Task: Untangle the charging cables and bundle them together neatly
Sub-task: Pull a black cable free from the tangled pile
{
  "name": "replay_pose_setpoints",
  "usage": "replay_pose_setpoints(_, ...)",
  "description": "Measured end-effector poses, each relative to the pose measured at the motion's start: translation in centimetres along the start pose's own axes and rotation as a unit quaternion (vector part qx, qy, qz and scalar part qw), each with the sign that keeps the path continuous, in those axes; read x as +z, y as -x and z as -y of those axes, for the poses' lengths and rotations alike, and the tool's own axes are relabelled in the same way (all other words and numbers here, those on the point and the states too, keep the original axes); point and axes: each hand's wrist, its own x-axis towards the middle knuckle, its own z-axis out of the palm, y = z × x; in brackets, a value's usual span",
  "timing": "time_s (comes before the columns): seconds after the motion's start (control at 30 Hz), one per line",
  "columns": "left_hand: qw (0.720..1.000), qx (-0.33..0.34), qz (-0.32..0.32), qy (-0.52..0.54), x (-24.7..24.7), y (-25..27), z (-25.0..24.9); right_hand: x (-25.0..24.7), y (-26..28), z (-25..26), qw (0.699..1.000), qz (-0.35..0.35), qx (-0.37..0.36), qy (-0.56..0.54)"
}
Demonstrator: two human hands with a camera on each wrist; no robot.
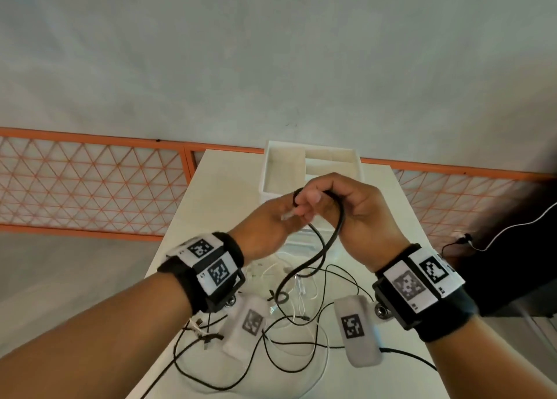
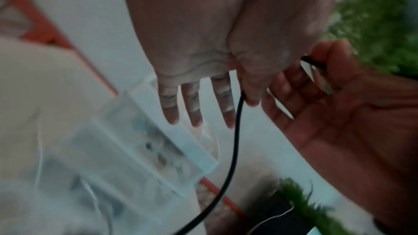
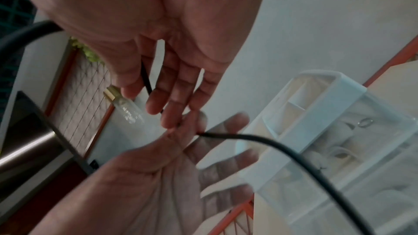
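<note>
Head view shows both hands raised above the white table (image 1: pixel 217 175), working one thick black cable (image 1: pixel 340 226). The right hand (image 1: pixel 352 208) has its fingers curled round the cable near its upper end, while the left hand (image 1: pixel 271 226) lies with straight fingers spread beside it, the cable running past the index finger; whether that finger and thumb pinch it cannot be told. From the hands the cable hangs in a long loop down to a knot (image 1: pixel 280 297) in the tangle of thin black and white cables (image 1: pixel 301 332) on the table. It looks light, pliant and fairly smooth, likely to slide through a loose hold and to spring back into curls, so the plug end and the stretch just above the knot seem the best places to hold. A white compartmented tray (image 1: pixel 313 163) stands just behind the hands, and the crossing thin leads below could snag anything drawn upward.
</note>
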Motion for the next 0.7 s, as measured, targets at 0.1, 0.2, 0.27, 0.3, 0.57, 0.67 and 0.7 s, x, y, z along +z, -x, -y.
replay_pose_setpoints(0.1,0.996,-0.002,-0.068,-0.059,-2.5,-0.4,-0.5,-1.1,0.7,-0.5,0.997,-0.031,0.035,-0.064)
replay_pose_setpoints(0.2,0.987,-0.012,-0.131,-0.096,-5.2,0.0,0.2,-1.1,2.1,-1.8,0.974,-0.053,0.136,-0.171)
replay_pose_setpoints(0.27,0.979,-0.025,-0.140,-0.149,-6.4,0.4,1.0,-0.5,2.8,-2.8,0.945,-0.059,0.207,-0.245)
replay_pose_setpoints(0.3,0.974,-0.032,-0.135,-0.176,-6.8,0.6,1.3,-0.2,3.1,-3.3,0.930,-0.067,0.233,-0.276)
replay_pose_setpoints(0.57,0.967,-0.024,-0.237,-0.085,-7.8,2.6,2.1,1.0,4.6,-4.8,0.862,0.017,0.350,-0.366)
replay_pose_setpoints(0.67,0.947,0.025,-0.318,-0.027,-8.4,2.4,0.3,2.3,5.4,-5.7,0.888,0.097,0.380,-0.240)
replay_pose_setpoints(0.7,0.943,0.047,-0.330,-0.013,-8.7,2.3,-0.6,2.8,5.8,-6.2,0.908,0.128,0.378,-0.128)
